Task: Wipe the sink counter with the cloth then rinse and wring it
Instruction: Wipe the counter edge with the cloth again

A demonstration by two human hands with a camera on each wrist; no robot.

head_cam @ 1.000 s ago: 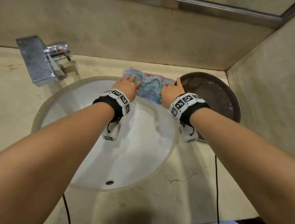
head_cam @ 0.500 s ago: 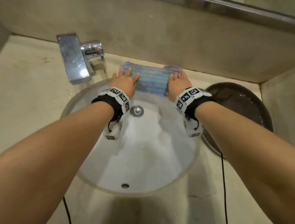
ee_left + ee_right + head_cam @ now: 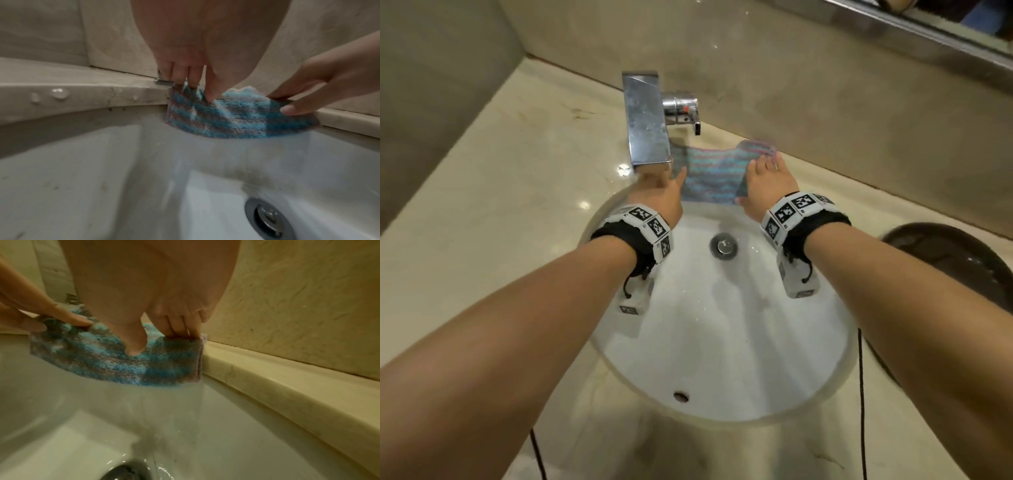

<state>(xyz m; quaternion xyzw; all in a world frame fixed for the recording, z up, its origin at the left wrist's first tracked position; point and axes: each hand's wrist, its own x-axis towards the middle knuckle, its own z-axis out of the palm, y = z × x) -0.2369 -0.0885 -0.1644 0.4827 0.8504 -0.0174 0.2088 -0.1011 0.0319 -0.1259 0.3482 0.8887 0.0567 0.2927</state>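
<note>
A blue and pink striped cloth (image 3: 707,174) lies on the narrow back strip of the beige counter (image 3: 500,205), its front edge hanging over the rim of the white sink (image 3: 722,325). My left hand (image 3: 659,192) presses its left end with straight fingers, just below the spout of the chrome faucet (image 3: 647,120), which hides the fingertips. My right hand (image 3: 760,178) presses the right end flat. In the left wrist view the left hand (image 3: 191,81) pushes into the cloth (image 3: 226,118). In the right wrist view the right hand (image 3: 164,334) bears on the cloth (image 3: 115,360) by the wall.
The drain plug (image 3: 723,245) sits in the wet basin below the hands. A dark round tray (image 3: 955,263) lies on the counter to the right. Stone walls close the back and left. Water drops (image 3: 59,93) sit on the rim.
Both hands have slid the cloth leftward along the back of the counter, from beside the dark tray to beside the faucet. The head view has followed to the left.
</note>
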